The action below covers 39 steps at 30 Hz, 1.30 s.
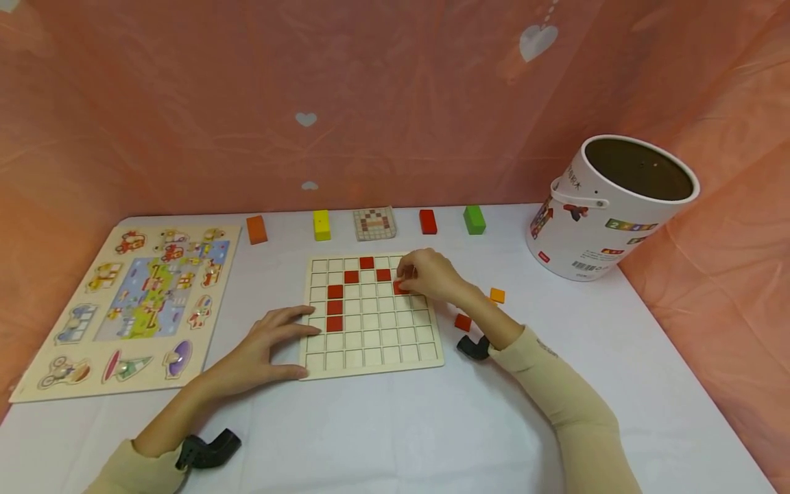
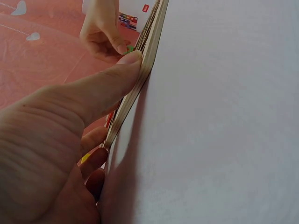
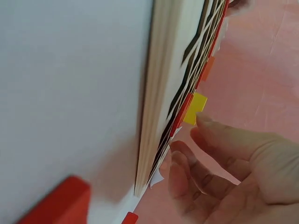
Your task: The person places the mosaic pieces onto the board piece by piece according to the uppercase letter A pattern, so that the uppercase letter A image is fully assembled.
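A pale wooden grid board [image 1: 370,357] lies on the table, with several red square tiles [image 1: 334,307] set in its cells in a bent line. My left hand [image 1: 262,346] rests at the board's left edge, its fingers spread and the thumb [image 2: 112,77] against the rim. Over the board's upper right is my right hand [image 1: 432,274]. Its fingertips are at a red tile [image 1: 400,288] in a cell there. In the right wrist view a gap shows between the thumb [image 3: 229,137] and fingers, with no piece visible in it.
Loose red [image 1: 463,322] and orange [image 1: 497,296] tiles lie right of the board. Behind it stand orange [image 1: 256,230], yellow [image 1: 321,225], red [image 1: 428,221] and green [image 1: 474,219] blocks and a pattern card [image 1: 374,224]. A picture puzzle [image 1: 80,384] lies left; a white bucket [image 1: 580,247] stands right.
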{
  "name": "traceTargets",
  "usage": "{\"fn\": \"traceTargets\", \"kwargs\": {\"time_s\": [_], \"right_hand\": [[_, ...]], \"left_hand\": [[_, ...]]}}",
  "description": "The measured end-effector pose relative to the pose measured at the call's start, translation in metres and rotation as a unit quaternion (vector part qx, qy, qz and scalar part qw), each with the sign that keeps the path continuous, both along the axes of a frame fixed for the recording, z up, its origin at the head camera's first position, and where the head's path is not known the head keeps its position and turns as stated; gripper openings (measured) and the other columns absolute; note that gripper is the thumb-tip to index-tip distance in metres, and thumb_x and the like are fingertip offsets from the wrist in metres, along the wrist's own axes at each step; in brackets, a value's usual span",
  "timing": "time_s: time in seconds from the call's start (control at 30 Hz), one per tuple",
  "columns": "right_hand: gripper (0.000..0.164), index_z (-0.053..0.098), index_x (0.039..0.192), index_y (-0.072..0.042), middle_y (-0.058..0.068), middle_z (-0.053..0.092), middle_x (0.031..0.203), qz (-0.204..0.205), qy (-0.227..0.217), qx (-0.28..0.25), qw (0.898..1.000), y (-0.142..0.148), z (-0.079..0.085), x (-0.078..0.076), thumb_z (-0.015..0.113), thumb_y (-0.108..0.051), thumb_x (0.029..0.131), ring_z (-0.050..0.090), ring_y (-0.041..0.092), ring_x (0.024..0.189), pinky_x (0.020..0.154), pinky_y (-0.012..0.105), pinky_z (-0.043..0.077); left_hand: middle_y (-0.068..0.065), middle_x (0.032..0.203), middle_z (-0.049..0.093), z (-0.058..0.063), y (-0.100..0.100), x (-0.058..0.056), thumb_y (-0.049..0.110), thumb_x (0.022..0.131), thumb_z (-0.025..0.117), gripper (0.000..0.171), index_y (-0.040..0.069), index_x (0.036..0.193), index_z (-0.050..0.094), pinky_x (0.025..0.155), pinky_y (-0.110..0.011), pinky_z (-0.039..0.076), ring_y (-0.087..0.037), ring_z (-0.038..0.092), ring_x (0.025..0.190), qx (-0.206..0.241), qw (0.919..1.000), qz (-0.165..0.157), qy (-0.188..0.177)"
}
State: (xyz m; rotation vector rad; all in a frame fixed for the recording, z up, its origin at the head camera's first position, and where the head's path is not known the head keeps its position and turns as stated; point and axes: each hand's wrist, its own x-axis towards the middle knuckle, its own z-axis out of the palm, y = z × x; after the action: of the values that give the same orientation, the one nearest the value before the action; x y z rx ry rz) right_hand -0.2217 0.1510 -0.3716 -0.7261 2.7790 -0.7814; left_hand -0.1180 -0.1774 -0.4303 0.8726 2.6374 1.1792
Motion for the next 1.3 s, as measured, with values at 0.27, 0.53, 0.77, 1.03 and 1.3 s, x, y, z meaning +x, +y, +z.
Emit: {"fn": "traceTargets", "kwargs": {"time_s": [0.27,0.53,0.77,1.03,1.3], "right_hand": [[0.013,0.073,0.101,-0.003,0.005,0.066,0.091,-0.017,0.006,-0.003,1.0,0.023,0.003,0.019,0.073,-0.006,0.088,0.058,0.023,0.088,0.077,0.037,0.048],[0.033,0.065,0.119,0.004,0.015,0.062,0.114,0.017,-0.079,-0.08,0.994,0.076,0.006,0.023,0.068,0.008,0.086,0.054,0.032,0.107,0.096,0.049,0.046],[0.037,0.064,0.12,0.003,0.014,0.061,0.115,0.042,-0.121,-0.084,0.988,0.104,-0.005,0.016,0.07,0.008,0.084,0.054,0.03,0.105,0.095,0.047,0.045],[0.03,0.067,0.111,0.002,0.01,0.065,0.104,0.057,-0.125,-0.074,0.988,0.106,-0.009,0.016,0.07,0.011,0.083,0.054,0.026,0.093,0.081,0.034,0.048],[0.015,0.07,0.101,0.0,0.005,0.067,0.093,0.043,-0.118,-0.075,0.989,0.097,-0.007,0.017,0.069,0.007,0.088,0.057,0.023,0.087,0.078,0.028,0.051]], "left_hand": [[-0.011,0.153,0.039,0.0,0.001,0.0,0.032,0.077,0.086,0.058,0.016,0.129,0.066,0.106,-0.067,0.02,-0.04,0.029,0.139,0.0,1.0,0.001,0.0],[-0.012,0.153,0.039,0.002,0.003,0.0,0.032,0.077,0.085,0.057,0.016,0.129,0.066,0.106,-0.067,0.019,-0.041,0.029,0.14,0.001,1.0,0.002,0.0],[-0.013,0.153,0.04,0.003,0.003,0.0,0.033,0.08,0.084,0.055,0.016,0.129,0.066,0.105,-0.068,0.02,-0.042,0.03,0.139,0.002,1.0,-0.002,0.004],[-0.013,0.152,0.041,0.002,0.003,0.0,0.032,0.079,0.084,0.056,0.016,0.129,0.066,0.104,-0.068,0.02,-0.042,0.031,0.138,0.002,0.9999,-0.001,0.012],[-0.012,0.153,0.039,0.001,0.001,0.0,0.033,0.077,0.085,0.059,0.015,0.13,0.065,0.106,-0.067,0.019,-0.04,0.029,0.14,-0.006,1.0,0.0,0.001]]}}
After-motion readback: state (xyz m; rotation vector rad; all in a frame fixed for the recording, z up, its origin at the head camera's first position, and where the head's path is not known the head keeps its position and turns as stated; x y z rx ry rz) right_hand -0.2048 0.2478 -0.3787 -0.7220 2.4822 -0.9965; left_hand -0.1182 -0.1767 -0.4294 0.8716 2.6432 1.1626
